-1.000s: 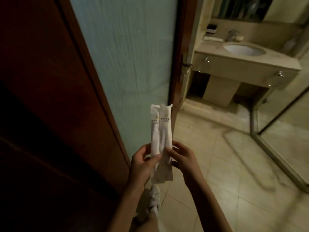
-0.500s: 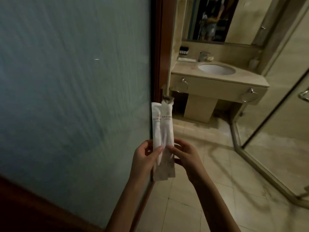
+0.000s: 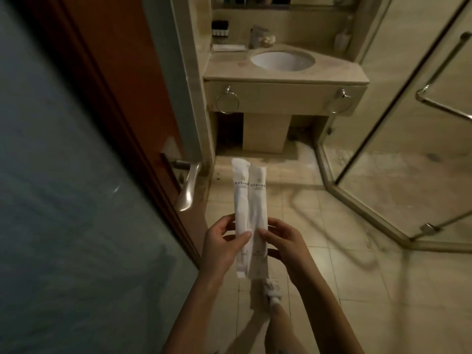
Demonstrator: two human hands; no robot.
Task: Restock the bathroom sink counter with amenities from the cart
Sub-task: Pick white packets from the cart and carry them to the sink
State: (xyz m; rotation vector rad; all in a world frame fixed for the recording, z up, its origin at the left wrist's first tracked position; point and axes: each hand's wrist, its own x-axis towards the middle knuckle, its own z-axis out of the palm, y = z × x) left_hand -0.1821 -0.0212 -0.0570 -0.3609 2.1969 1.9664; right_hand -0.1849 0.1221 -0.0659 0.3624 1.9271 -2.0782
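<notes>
Two slim white paper amenity sachets with printed logos (image 3: 250, 213) stand upright side by side, edges overlapping, low in the centre of the view above the tiled floor and well apart from the counter. The left hand (image 3: 224, 245) pinches the left sachet between thumb and curled fingers; the right hand (image 3: 284, 242) pinches the right one the same way. At 12 o'clock waits the beige stone sink counter (image 3: 229, 70) with its white oval basin (image 3: 282, 61), and small dark bottles (image 3: 220, 28) at its 11 o'clock corner. A metal lever door handle (image 3: 188, 186) lies at 9 o'clock, a glass shower screen (image 3: 398, 139) at 2 o'clock. The carry likely goes best with the sachets squared together, logos up, then laid on dry stone left of the basin, clear of its rim.
</notes>
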